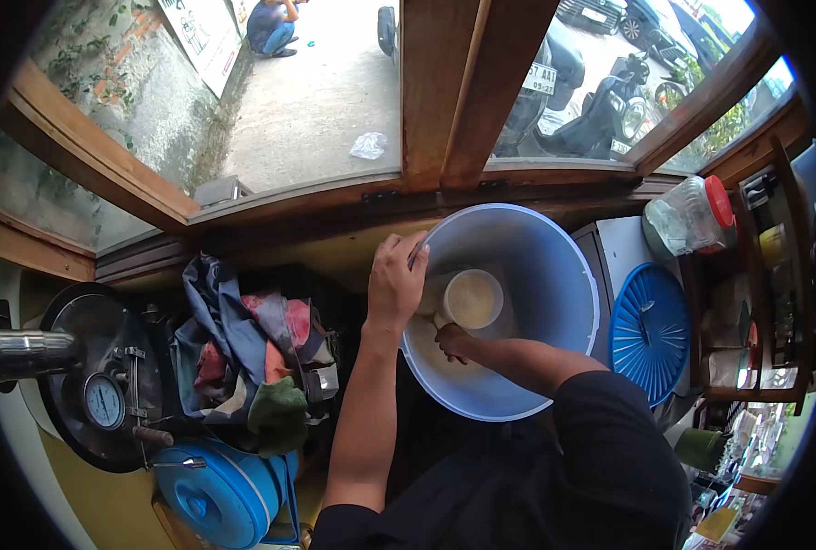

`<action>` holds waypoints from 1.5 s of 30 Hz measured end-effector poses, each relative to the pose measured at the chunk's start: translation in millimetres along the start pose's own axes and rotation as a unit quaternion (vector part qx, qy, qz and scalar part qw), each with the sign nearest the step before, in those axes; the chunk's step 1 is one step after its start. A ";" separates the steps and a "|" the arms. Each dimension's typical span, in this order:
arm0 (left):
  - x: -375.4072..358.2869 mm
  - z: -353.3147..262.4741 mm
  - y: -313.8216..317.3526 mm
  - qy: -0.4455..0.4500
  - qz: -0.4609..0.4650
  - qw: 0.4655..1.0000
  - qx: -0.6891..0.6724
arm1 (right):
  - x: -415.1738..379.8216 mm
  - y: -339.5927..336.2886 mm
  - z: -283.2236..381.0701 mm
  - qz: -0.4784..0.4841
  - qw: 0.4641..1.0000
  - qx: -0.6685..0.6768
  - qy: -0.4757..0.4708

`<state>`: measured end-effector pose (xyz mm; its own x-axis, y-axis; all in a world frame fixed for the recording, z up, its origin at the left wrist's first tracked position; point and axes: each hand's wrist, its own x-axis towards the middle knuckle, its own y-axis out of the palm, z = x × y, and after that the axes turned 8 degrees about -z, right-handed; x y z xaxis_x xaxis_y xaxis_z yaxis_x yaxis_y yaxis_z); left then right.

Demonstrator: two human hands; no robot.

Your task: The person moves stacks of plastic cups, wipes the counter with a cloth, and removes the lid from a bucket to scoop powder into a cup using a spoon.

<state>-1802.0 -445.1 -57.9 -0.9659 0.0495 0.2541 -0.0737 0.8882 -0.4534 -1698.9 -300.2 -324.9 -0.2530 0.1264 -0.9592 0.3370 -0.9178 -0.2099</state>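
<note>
A large pale blue bucket (pixel 555 293) stands in front of me with its mouth facing up. My left hand (pixel 396 280) is closed over its left rim, and a small dark piece shows beside the fingertips. Inside the bucket, my right hand (pixel 452 342) is closed at the handle of a round whitish scoop (pixel 473 299). Pale, grainy material fills the scoop. More pale material lies on the bucket's bottom, partly hidden by my right hand and forearm.
Crumpled cloths (pixel 275 344), a blue lidded container (pixel 215 495) and a black lid with a gauge (pixel 105 401) are at left. At right are a blue ribbed lid (pixel 648 332) and a red-capped jar (pixel 688 218). A person (pixel 272 26) crouches outside the windows.
</note>
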 end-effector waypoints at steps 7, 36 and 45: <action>1.4 -0.4 0.8 -0.004 0.003 1.000 0.003 | -5.3 9.2 -4.7 -0.205 0.944 -0.140 -0.216; -4.1 2.8 1.9 0.023 -0.014 0.999 -0.024 | -224.0 -151.7 8.9 -0.056 0.783 -0.596 -0.165; 5.4 0.4 10.5 -0.012 0.065 0.979 0.194 | -194.0 -189.5 6.6 -0.090 0.760 -0.611 -0.205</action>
<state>-1808.1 -435.7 -61.6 -0.9786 0.1354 0.1551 -0.0346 0.6346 -0.7721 -1719.7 -153.3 -97.9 -0.5707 -0.1486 -0.8076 0.7906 0.1663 -0.5893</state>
